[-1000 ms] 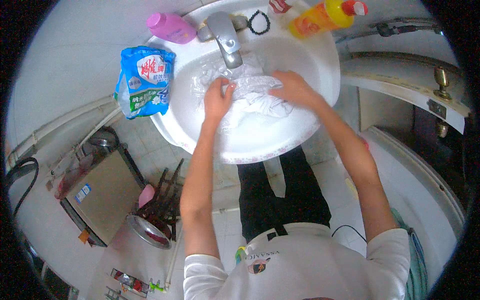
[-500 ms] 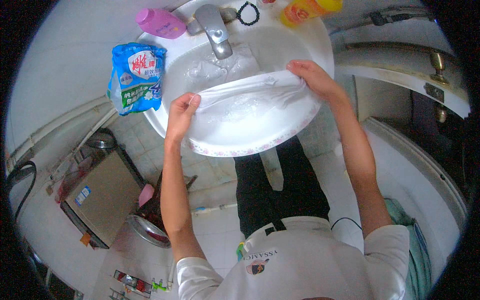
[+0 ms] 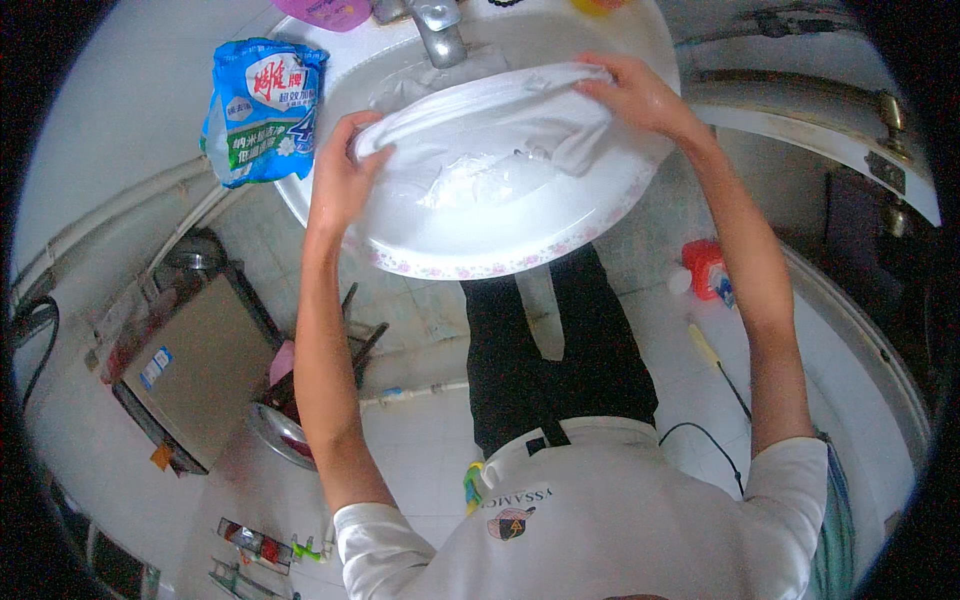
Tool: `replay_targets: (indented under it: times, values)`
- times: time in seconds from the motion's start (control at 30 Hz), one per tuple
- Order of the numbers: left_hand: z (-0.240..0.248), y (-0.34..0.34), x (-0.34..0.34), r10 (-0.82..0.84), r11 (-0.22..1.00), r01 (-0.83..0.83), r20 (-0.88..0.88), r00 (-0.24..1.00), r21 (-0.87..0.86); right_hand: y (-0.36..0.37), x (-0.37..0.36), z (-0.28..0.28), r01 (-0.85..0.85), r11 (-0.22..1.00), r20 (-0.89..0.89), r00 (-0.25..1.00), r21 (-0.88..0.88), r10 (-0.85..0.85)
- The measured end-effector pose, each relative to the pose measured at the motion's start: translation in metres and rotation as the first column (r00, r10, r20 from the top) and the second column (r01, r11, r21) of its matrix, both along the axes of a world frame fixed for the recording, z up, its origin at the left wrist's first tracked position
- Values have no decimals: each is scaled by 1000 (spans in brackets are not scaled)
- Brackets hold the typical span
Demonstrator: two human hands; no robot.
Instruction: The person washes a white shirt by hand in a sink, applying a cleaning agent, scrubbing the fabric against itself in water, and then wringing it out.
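A wet white cloth (image 3: pixel 490 105) is stretched between my two hands across the sink. My left hand (image 3: pixel 345 165) grips its left end near the basin's left side, fingers and thumb closed. At the right, my right hand (image 3: pixel 640 95) pinches the other end. The cloth hangs in folds, its lower part reaching the water in the white oval washbasin (image 3: pixel 470 262), whose rim has pink flowers. Just behind the cloth stands the metal faucet (image 3: pixel 440 35). More whitish material shows under the spout, partly hidden by the cloth.
A blue detergent bag (image 3: pixel 265 110) stands against the basin's left side. A pink bottle (image 3: pixel 325 10) sits left of the faucet, cut by the frame edge. Below are a grey-brown box-shaped appliance (image 3: pixel 205 370) at left and a red container (image 3: pixel 705 270) on the floor at right.
Both hands have moved farther apart and the cloth now bulges upward, with looser folds hanging below. The view has shifted, so the faucet and basin sit higher and the red container shows.
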State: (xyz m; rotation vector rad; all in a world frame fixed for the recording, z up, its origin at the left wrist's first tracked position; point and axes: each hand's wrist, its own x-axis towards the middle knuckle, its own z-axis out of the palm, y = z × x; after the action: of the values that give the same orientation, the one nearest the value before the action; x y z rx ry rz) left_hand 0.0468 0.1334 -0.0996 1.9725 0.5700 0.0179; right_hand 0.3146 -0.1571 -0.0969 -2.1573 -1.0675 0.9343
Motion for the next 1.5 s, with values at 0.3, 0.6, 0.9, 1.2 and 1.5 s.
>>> replay_targets:
  times: [0.3,0.6,0.9,1.2,1.5]
  values:
    - [-32,-2,17,324,916,-337,-92,942,-220,25,0,-45,524,844,-820,431,-113,-377]
    - [-98,-17,57,564,815,-573,-107,819,-90,61,-48,-81,466,883,-11,884,55,-466]
    - [-107,1,50,583,740,-592,-134,801,-320,61,-23,-78,484,875,-45,875,21,-483]
    - [-80,-77,78,92,790,-51,-36,995,611,87,-86,-97,65,998,518,854,-28,-41]
    - [-143,-83,83,156,644,52,-198,968,763,110,-94,-121,184,976,531,842,-117,-95]
